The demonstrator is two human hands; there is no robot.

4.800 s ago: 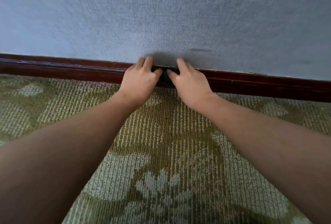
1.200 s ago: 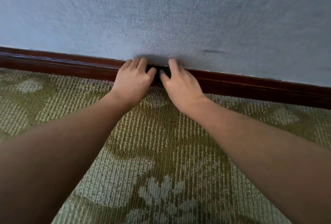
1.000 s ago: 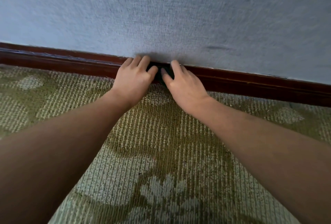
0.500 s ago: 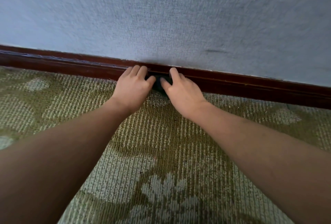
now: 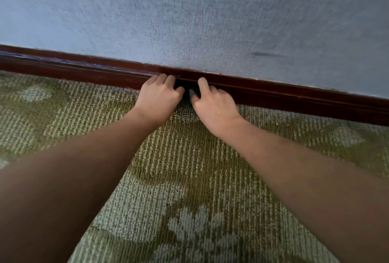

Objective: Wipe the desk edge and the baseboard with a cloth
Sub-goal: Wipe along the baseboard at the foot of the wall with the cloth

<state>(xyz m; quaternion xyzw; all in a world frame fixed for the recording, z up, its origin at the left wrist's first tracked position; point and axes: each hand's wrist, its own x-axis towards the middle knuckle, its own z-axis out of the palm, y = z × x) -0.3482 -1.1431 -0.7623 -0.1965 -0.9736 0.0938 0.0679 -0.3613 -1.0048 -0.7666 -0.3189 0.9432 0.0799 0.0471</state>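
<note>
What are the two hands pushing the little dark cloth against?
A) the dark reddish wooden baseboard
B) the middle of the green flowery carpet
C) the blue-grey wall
A: the little dark cloth, pinched between the left hand and the right hand, sits against the dark reddish wooden baseboard.

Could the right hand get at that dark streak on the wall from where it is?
Probably yes. The right hand grips the dark cloth at the baseboard, and only bare wall lies between it and the streak up to its right.
</note>
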